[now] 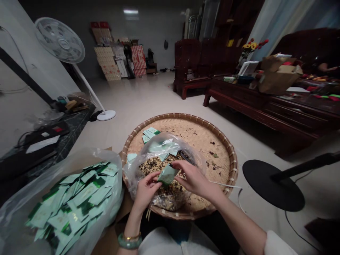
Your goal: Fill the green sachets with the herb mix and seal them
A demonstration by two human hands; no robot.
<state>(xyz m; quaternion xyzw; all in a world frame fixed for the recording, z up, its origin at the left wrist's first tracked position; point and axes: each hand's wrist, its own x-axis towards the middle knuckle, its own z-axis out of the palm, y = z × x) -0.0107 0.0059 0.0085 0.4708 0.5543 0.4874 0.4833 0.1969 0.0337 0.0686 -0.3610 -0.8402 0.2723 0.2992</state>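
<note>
Packet point(168, 173) held between two hands, above the mouth of an open bag point(170, 137). The packet's left, lower side is pinched by the thumb and fingers of the left hand point(147, 187). The right hand point(192, 178) is placed at the opposite side, with the index finger bent over the top corner and the thumb brought to the right edge; whether the packet is gripped there or only touched cannot be told. The hands are kept apart by the packet alone, and neither is clearly nearer to it. The packet is tilted, and its long axis appears to be slanted from lower left to upper right, though it is foreshortened. Directly beneath, a mix point(148, 164) of pale and dark bits is contained in the bag, which is set in a round tray point(223, 152). A dark object point(187, 158), not identifiable, is seen just beyond the right hand. Loose packets point(151, 132) are laid at the tray's far left. To the left of the tray, nearer the left hand, a heap point(74, 202) of similar packets is held in a second bag point(14, 216).
</note>
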